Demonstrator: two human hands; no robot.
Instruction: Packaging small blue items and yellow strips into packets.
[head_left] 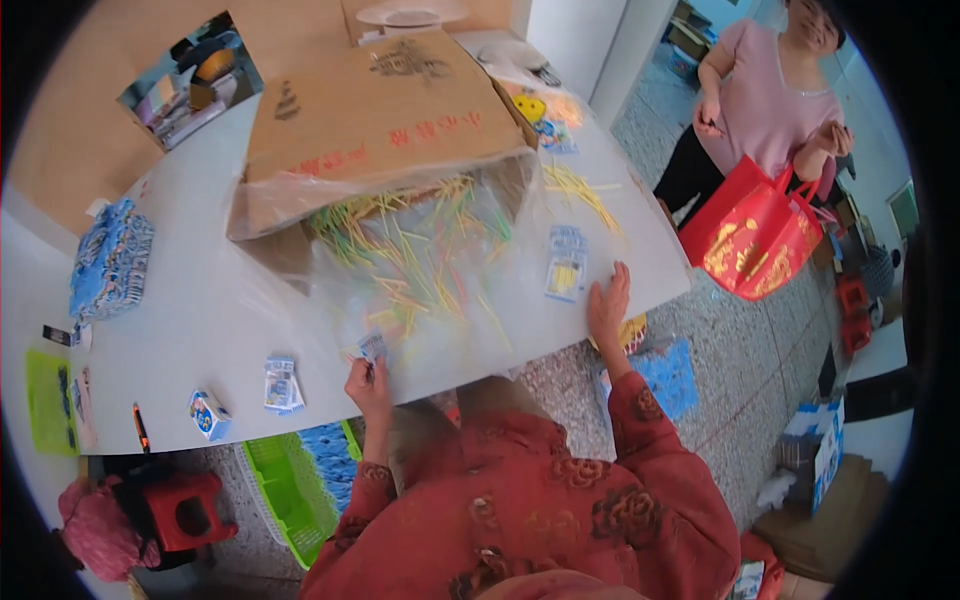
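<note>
My left hand [370, 388] pinches a small blue-and-white packet [373, 347] by its lower end, just over the table's near edge. My right hand [610, 306] rests on the table's right part with fingers stretched out and nothing in them. Beside it lies a larger blue-and-white packet [567, 262] with yellow pieces showing. In front of me an open cardboard box [370, 125] lies on its side, lined with clear plastic sheeting. Many thin yellow, green and pink sticks [420, 245] spill out of it onto the plastic. More yellow sticks [582, 192] lie right of the box.
Left on the table are blue packets in a stack [112, 262], a small box [209, 414], flat packets [282, 385] and a pen [140, 428]. A green basket [290, 490] stands below the edge. At the right a person [775, 90] holds a red bag [755, 235].
</note>
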